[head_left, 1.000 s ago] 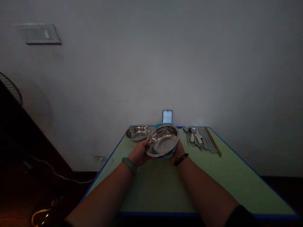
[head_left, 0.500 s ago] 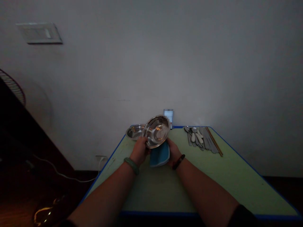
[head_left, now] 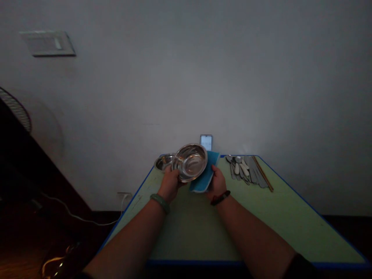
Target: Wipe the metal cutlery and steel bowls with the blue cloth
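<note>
My left hand (head_left: 170,185), with a green bangle at the wrist, grips the rim of a shiny stainless steel bowl (head_left: 190,162), which is tilted with its inside facing me. My right hand (head_left: 217,182), with a dark bead bracelet, holds a blue cloth (head_left: 205,172) that touches the right side of the bowl's rim. A second steel bowl (head_left: 163,162) sits on the table behind my left hand, partly hidden by the held bowl.
The green table (head_left: 192,232) has a blue edge and stands against a wall. Several spoons, knives and forks (head_left: 242,170) lie at its far right, with chopsticks (head_left: 263,174) beside them. A phone (head_left: 206,142) leans at the back. A fan (head_left: 14,110) and a white cable (head_left: 78,219) are at the left.
The blue cloth has risen from below the bowl to its right side, carried by my right hand. The bowl has shifted slightly, remaining tilted toward me in my left hand.
</note>
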`<state>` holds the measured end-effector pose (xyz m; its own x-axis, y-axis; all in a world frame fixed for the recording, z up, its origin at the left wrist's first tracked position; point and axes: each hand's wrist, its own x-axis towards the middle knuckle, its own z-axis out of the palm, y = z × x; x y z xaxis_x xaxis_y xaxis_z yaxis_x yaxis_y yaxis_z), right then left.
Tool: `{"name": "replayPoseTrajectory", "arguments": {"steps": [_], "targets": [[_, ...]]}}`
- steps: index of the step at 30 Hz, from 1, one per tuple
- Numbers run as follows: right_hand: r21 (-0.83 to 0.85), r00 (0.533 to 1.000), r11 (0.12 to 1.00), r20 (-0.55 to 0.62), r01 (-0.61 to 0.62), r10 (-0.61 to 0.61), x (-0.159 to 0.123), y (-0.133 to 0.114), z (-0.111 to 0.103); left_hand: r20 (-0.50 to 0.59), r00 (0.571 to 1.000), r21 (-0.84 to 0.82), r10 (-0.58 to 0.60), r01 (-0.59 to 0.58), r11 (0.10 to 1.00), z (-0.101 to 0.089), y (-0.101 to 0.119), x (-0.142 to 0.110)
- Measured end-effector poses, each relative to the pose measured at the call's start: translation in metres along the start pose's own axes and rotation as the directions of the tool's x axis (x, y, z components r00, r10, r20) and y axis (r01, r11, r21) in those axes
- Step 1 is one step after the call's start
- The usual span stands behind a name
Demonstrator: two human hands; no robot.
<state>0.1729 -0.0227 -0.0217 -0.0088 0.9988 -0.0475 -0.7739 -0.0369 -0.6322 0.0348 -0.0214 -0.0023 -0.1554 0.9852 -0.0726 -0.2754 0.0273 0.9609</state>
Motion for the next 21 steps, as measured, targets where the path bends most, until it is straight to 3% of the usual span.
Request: {"name": "replayPoseTrajectory", "arguments": {"steps": [4,13,18,21], "targets": [[0.059,0.999,0.998,-0.053,0.008,-0.005,0.000,-0.007,0.001,0.143,0.986,0.046,-0.082,0.076,0.996,0.001,-0.002,-0.004],[0.030,0.973,0.995,0.216,-0.095,0.086,-0.008,-0.015,0.004,0.399,0.896,0.014,-0.195,0.207,0.978,-0.001,-0.001,-0.011],[-0.028,0.958,0.994,0.267,-0.104,0.108,-0.009,-0.010,0.006,0.373,0.908,-0.075,-0.189,0.232,0.970,0.004,-0.001,-0.014],[-0.118,0.970,0.989,0.216,-0.085,0.109,-0.009,-0.003,0.006,0.335,0.929,-0.114,-0.161,0.209,0.971,0.005,-0.003,-0.012]]}}
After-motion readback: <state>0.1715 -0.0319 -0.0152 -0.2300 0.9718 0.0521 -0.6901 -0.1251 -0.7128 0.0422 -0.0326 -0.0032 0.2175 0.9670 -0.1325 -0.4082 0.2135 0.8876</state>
